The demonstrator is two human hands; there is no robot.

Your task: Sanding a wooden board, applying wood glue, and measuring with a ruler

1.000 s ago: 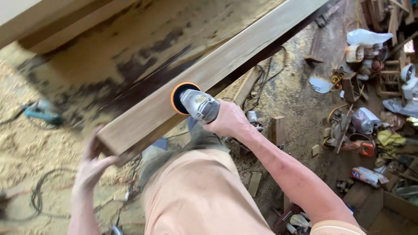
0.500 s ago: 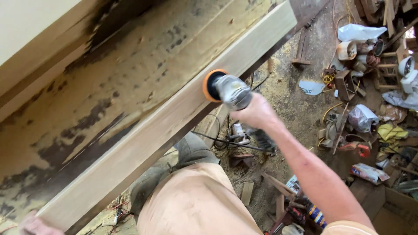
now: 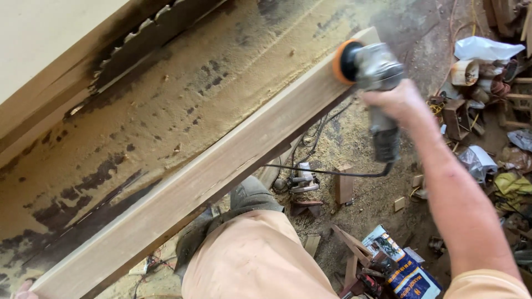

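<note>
Left hand (image 3: 23, 289) barely peeks in at the bottom corner, grip impossible to tell, while the long pale wooden beam (image 3: 210, 171) runs diagonally up to the grey orange-disc angle grinder (image 3: 371, 69), right hand (image 3: 396, 102) clamped around its body.

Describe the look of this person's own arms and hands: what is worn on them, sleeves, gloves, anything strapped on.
The right hand is bare: no glove, ring or watch shows. The right forearm is uncovered as well, up to a short peach-orange sleeve at the shoulder. Of the left hand, only a sliver shows at the bottom left edge, also ungloved; its arm and sleeve are out of view.
</note>
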